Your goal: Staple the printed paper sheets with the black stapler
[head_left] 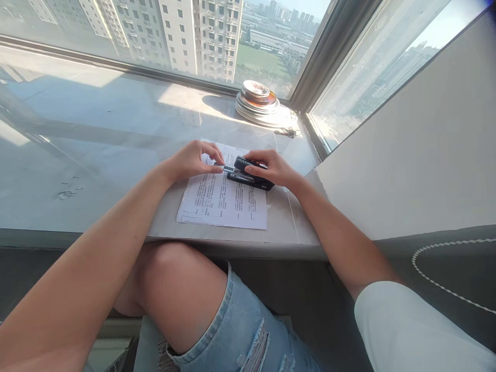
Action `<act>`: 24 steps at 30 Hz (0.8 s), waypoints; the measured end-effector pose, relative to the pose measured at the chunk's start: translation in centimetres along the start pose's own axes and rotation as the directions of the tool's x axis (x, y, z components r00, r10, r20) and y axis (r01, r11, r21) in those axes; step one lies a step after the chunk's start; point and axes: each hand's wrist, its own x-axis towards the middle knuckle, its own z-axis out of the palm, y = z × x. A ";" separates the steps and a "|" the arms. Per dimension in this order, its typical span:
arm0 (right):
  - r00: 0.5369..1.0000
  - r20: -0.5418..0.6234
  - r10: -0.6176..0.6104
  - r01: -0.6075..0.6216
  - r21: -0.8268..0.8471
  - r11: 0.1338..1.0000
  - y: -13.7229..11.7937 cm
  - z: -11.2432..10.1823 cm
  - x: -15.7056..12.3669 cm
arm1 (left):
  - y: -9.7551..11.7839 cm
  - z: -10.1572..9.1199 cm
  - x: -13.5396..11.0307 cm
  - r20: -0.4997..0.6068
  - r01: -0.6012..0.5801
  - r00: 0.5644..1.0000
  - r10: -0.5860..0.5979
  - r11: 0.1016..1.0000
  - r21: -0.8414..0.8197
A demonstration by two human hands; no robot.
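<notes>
A black stapler lies on printed paper on the window ledge, its top arm raised from its base. My right hand is closed around that top arm, thumb on the near side. At the stapler's left end, my left hand pinches a small silvery strip of staples between thumb and fingers. The strip's inner end meets the stapler; exactly how far it sits inside, I cannot tell. Printed lines run across the paper, partly covered by the stapler and hands.
Loose staples are scattered on the pale ledge at left. A stack of round spools stands in the window corner, with a small dark tangle beside it. A white wall bounds the right; a beaded cord hangs there.
</notes>
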 end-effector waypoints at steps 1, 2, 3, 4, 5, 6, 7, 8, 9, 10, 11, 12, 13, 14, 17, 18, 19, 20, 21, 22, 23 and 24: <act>1.000 -0.002 0.003 -0.003 0.001 1.000 0.0 0.0 0.0 | 0.0 0.1 0.1 0.000 -0.005 1.000 0.005 1.000 -0.002; 1.000 -0.004 0.004 -0.004 0.004 1.000 0.0 0.0 0.0 | 0.0 0.2 0.1 0.001 -0.010 1.000 0.010 1.000 -0.005; 1.000 -0.007 0.004 -0.004 0.008 1.000 0.0 0.0 0.0 | 0.0 0.3 0.2 0.003 -0.013 1.000 0.013 1.000 -0.008; 1.000 -0.009 0.003 -0.003 0.013 1.000 0.0 0.0 0.0 | 0.1 0.4 0.2 0.006 -0.015 1.000 0.015 1.000 -0.012; 1.000 -0.009 0.002 -0.002 0.017 1.000 0.0 0.0 0.0 | 0.2 0.4 0.3 0.009 -0.017 1.000 0.018 1.000 -0.015; 1.000 -0.009 0.003 -0.002 0.021 1.000 0.0 0.0 0.0 | 0.2 0.4 0.3 0.014 -0.019 1.000 0.019 1.000 -0.017; 1.000 -0.010 0.003 -0.002 0.024 1.000 0.0 0.0 0.0 | 0.3 0.3 0.3 0.021 -0.020 1.000 0.020 1.000 -0.017; 1.000 -0.009 0.003 -0.003 0.027 1.000 0.0 0.0 0.0 | 0.3 0.1 0.2 0.027 -0.018 0.999 0.019 1.000 -0.014; 1.000 -0.009 0.004 -0.004 0.030 1.000 0.0 0.0 0.0 | 0.2 -0.1 0.1 0.031 -0.015 0.999 0.016 1.000 -0.008; 1.000 -0.009 0.005 -0.005 0.032 0.999 0.1 0.0 0.0 | 0.1 -0.3 0.0 0.030 -0.010 0.999 0.010 1.000 0.000; 1.000 -0.010 0.006 -0.005 0.034 0.999 0.1 0.0 0.0 | -0.1 -0.6 -0.1 0.025 -0.004 1.000 0.003 1.000 0.009; 1.000 -0.009 0.005 -0.004 0.035 0.999 0.1 0.0 0.0 | -0.4 -0.8 -0.2 0.018 0.004 1.000 -0.004 1.000 0.017; 1.000 -0.007 0.003 -0.003 0.036 0.999 0.1 0.0 0.0 | -0.7 -1.1 -0.3 0.009 0.012 1.000 -0.012 1.000 0.024; 1.000 -0.006 0.001 -0.001 0.035 0.999 0.1 0.0 0.0 | -0.9 -1.2 -0.3 0.002 0.018 1.000 -0.018 0.999 0.029; 1.000 -0.009 -0.001 0.001 0.028 1.000 0.1 0.0 -0.1 | -1.4 -1.5 -0.5 0.001 0.020 1.000 -0.020 0.999 0.050; 1.000 -0.010 -0.001 0.001 0.026 1.000 0.1 0.0 -0.1 | -1.4 -1.5 -0.6 -0.002 0.014 1.000 -0.014 0.998 0.059; 1.000 -0.011 -0.001 0.002 0.024 1.000 0.1 0.0 -0.1 | -1.4 -1.5 -0.6 -0.006 0.007 1.000 -0.006 0.998 0.066; 1.000 -0.011 -0.004 0.004 0.024 1.000 0.1 0.0 -0.1 | -1.3 -1.5 -0.6 -0.011 -0.001 1.000 0.002 0.997 0.072; 1.000 -0.011 -0.006 0.006 0.025 1.000 0.1 0.0 -0.1 | -1.1 -1.5 -0.7 -0.018 -0.007 1.000 0.008 0.997 0.075; 1.000 -0.011 -0.009 0.009 0.026 1.000 0.1 0.0 -0.1 | -1.0 -1.5 -0.7 -0.025 -0.011 1.000 0.013 0.997 0.076; 1.000 -0.012 -0.010 0.010 0.025 1.000 0.1 0.0 -0.1 | -0.9 -1.5 -0.7 -0.032 -0.012 0.999 0.015 0.997 0.075; 1.000 -0.013 -0.010 0.010 0.024 1.000 0.1 0.0 -0.1 | -0.8 -1.5 -0.8 -0.037 -0.012 0.999 0.015 0.997 0.072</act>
